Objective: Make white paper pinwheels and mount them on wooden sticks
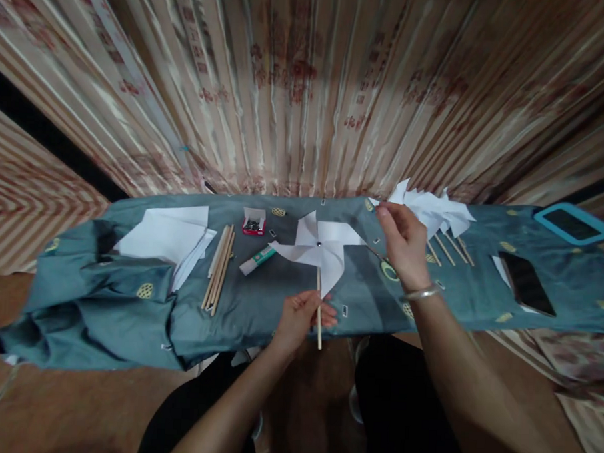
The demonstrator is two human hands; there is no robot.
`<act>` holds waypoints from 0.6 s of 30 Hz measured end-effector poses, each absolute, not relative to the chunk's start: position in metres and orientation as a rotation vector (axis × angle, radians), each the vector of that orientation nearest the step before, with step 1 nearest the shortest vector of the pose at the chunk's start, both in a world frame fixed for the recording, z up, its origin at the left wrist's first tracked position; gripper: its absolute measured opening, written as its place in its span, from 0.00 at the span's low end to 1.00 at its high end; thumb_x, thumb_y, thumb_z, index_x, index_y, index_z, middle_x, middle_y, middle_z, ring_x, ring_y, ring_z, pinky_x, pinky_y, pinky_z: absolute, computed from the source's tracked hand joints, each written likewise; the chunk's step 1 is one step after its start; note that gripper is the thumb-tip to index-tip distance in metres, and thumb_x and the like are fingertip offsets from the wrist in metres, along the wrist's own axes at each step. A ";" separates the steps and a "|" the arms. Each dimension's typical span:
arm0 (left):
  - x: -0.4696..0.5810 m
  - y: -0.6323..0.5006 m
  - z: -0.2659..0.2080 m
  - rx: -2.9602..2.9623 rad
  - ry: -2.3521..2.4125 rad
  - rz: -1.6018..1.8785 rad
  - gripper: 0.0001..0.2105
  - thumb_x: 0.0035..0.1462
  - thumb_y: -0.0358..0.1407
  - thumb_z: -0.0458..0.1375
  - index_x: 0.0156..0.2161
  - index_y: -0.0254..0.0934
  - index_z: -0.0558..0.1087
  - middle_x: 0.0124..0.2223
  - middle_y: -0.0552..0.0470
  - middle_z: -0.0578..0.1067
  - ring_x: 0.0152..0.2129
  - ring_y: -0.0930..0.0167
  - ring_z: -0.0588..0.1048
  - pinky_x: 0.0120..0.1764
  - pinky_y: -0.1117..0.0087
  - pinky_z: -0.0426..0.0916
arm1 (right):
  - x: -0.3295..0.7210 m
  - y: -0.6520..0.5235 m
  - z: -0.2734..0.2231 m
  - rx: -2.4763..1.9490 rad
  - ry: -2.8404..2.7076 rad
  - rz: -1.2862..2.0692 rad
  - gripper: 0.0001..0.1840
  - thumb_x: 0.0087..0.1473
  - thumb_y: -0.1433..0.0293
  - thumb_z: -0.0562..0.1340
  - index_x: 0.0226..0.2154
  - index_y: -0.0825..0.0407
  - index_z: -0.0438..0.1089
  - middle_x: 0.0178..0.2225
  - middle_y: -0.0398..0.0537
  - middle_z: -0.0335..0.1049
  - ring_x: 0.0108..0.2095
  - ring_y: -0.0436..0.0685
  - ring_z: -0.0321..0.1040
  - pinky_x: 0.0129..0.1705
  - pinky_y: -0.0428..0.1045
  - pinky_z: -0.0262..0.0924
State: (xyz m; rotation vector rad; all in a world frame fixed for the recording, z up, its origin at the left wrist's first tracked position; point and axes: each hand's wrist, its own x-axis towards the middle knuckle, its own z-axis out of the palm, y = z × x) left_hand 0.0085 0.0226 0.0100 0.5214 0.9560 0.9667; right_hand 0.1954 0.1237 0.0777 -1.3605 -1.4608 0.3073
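Note:
My left hand [302,317] is closed around the wooden stick [319,331] of a white paper pinwheel [331,249], holding it upright near the table's front edge. A small pin head shows at the pinwheel's centre. My right hand [402,241] is raised to the right of it, thumb and fingers pinched together. A small white tip shows at these fingertips; I cannot tell whether they hold it. Behind that hand lies a pile of finished pinwheels [435,211] with sticks pointing toward me. Scissors with pale green handles [390,270] lie below the right hand, partly hidden.
On the green cloth [258,305] are white paper sheets [164,237], several wooden sticks [219,269], a small red box of pins [254,222] and a glue stick [258,258]. At the right lie a dark phone [527,283] and a blue-framed tablet [575,223]. A curtain hangs behind.

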 end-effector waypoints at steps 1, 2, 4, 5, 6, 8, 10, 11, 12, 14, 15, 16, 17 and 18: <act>0.009 0.029 0.010 0.535 0.967 0.997 0.27 0.34 0.55 0.68 0.31 0.31 0.76 0.21 0.50 0.77 0.16 0.73 0.73 0.24 0.72 0.68 | 0.196 0.115 0.072 -1.337 -1.384 0.308 0.23 0.56 0.51 0.59 0.41 0.53 0.73 0.38 0.51 0.75 0.39 0.57 0.70 0.44 0.53 0.62; 0.010 0.034 0.011 0.545 0.979 1.024 0.27 0.34 0.54 0.68 0.31 0.31 0.76 0.21 0.50 0.77 0.16 0.72 0.74 0.24 0.72 0.68 | 0.195 0.108 0.065 -1.334 -1.326 0.332 0.22 0.55 0.52 0.61 0.41 0.53 0.73 0.40 0.52 0.75 0.40 0.58 0.70 0.46 0.54 0.62; 0.012 0.043 0.011 0.555 1.002 1.062 0.26 0.35 0.53 0.68 0.31 0.30 0.76 0.22 0.49 0.77 0.17 0.72 0.74 0.24 0.72 0.69 | 0.191 0.096 0.049 -1.334 -1.212 0.467 0.21 0.53 0.53 0.63 0.40 0.52 0.74 0.40 0.51 0.76 0.41 0.58 0.70 0.47 0.54 0.62; 0.013 0.047 0.011 0.557 1.010 1.074 0.26 0.35 0.53 0.69 0.31 0.30 0.76 0.22 0.49 0.77 0.17 0.72 0.74 0.24 0.72 0.69 | 0.188 0.091 0.041 -1.323 -1.133 0.574 0.20 0.52 0.53 0.64 0.38 0.52 0.74 0.39 0.50 0.76 0.40 0.57 0.71 0.47 0.54 0.62; 0.014 0.050 0.011 0.560 1.014 1.082 0.25 0.36 0.53 0.69 0.31 0.30 0.76 0.22 0.48 0.77 0.17 0.72 0.74 0.25 0.72 0.69 | 0.185 0.088 0.033 -1.309 -1.062 0.720 0.20 0.50 0.53 0.65 0.36 0.52 0.75 0.37 0.50 0.77 0.39 0.57 0.71 0.46 0.54 0.63; 0.017 0.056 0.011 0.569 1.018 1.094 0.25 0.37 0.53 0.68 0.32 0.30 0.77 0.23 0.47 0.78 0.18 0.71 0.75 0.26 0.71 0.70 | 0.180 0.083 0.021 -1.286 -0.964 1.009 0.20 0.47 0.50 0.66 0.31 0.51 0.76 0.34 0.49 0.77 0.35 0.56 0.72 0.41 0.52 0.65; 0.018 0.063 0.011 0.574 1.028 1.118 0.25 0.38 0.52 0.68 0.33 0.30 0.78 0.24 0.48 0.78 0.19 0.71 0.75 0.27 0.71 0.70 | 0.177 0.081 0.016 -1.285 -1.064 1.229 0.22 0.47 0.48 0.66 0.28 0.51 0.76 0.29 0.48 0.77 0.31 0.55 0.71 0.37 0.50 0.64; 0.019 0.066 0.010 0.575 1.036 1.138 0.24 0.39 0.51 0.68 0.32 0.31 0.78 0.24 0.48 0.78 0.19 0.72 0.75 0.28 0.71 0.70 | 0.175 0.079 0.016 -1.272 -1.162 1.333 0.24 0.47 0.47 0.65 0.26 0.52 0.76 0.27 0.48 0.76 0.30 0.54 0.70 0.35 0.50 0.64; 0.019 0.069 0.010 0.576 1.047 1.162 0.22 0.39 0.51 0.68 0.32 0.31 0.78 0.23 0.49 0.77 0.19 0.72 0.74 0.28 0.71 0.69 | 0.174 0.078 0.017 -1.254 -1.263 1.427 0.25 0.47 0.46 0.64 0.25 0.53 0.76 0.26 0.48 0.75 0.28 0.53 0.69 0.34 0.49 0.63; 0.020 0.075 0.009 0.582 1.075 1.212 0.20 0.40 0.48 0.68 0.31 0.31 0.79 0.24 0.50 0.77 0.19 0.74 0.72 0.28 0.72 0.68 | 0.172 0.076 0.019 -1.215 -1.429 1.571 0.26 0.48 0.46 0.63 0.24 0.53 0.76 0.24 0.46 0.74 0.26 0.51 0.67 0.31 0.47 0.61; 0.021 0.078 0.008 0.586 1.092 1.232 0.19 0.40 0.47 0.68 0.31 0.32 0.79 0.25 0.50 0.78 0.19 0.75 0.72 0.28 0.73 0.67 | 0.171 0.075 0.020 -1.201 -1.479 1.616 0.25 0.48 0.47 0.64 0.24 0.53 0.76 0.24 0.45 0.73 0.25 0.51 0.66 0.30 0.47 0.60; 0.022 0.080 0.008 0.591 1.109 1.247 0.18 0.40 0.47 0.68 0.31 0.32 0.80 0.26 0.49 0.78 0.20 0.75 0.72 0.28 0.73 0.66 | 0.170 0.074 0.019 -1.189 -1.511 1.644 0.24 0.48 0.48 0.65 0.24 0.53 0.76 0.23 0.44 0.73 0.25 0.50 0.65 0.30 0.46 0.58; 0.023 0.081 0.008 0.597 1.124 1.256 0.17 0.39 0.46 0.68 0.31 0.33 0.80 0.27 0.49 0.79 0.21 0.74 0.72 0.29 0.73 0.66 | 0.168 0.073 0.018 -1.180 -1.532 1.660 0.22 0.47 0.50 0.66 0.24 0.53 0.75 0.23 0.43 0.72 0.25 0.50 0.64 0.29 0.46 0.57; 0.024 0.083 0.008 0.604 1.138 1.259 0.17 0.39 0.46 0.68 0.31 0.33 0.80 0.28 0.48 0.79 0.22 0.74 0.72 0.29 0.73 0.66 | 0.167 0.073 0.016 -1.174 -1.544 1.667 0.20 0.47 0.52 0.67 0.24 0.53 0.75 0.23 0.42 0.71 0.25 0.49 0.63 0.29 0.46 0.57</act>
